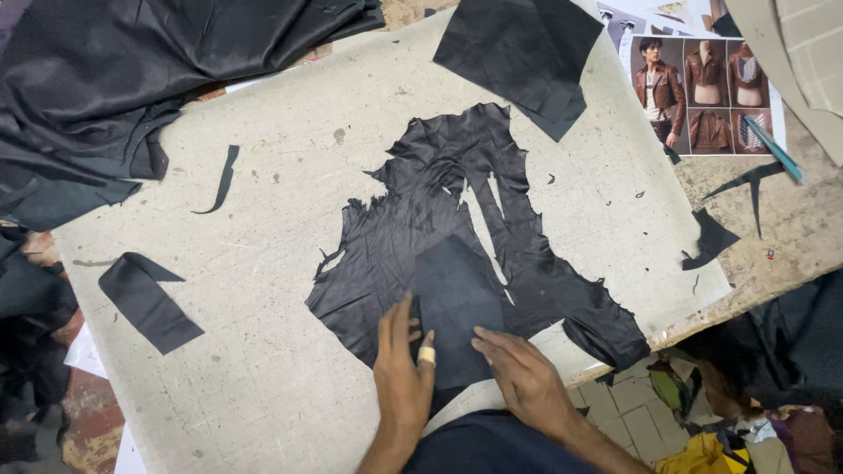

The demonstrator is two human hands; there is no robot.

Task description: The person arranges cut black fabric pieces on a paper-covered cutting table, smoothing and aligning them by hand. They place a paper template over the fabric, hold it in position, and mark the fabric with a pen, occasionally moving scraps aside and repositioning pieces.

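- Black matte panel (452, 307) lies flat between both hands, atop the shiny torn lining (439, 211).
- Left hand (401, 373) presses it, fingers spread, gripping nothing; right hand (522, 373) likewise flat at its edge.
- Judged step: smoothing and aligning; next needs steady pressure.

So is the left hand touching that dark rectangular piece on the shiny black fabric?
Touching. The head view shows the left hand with fingers flat along the edge of the dark rectangular piece.
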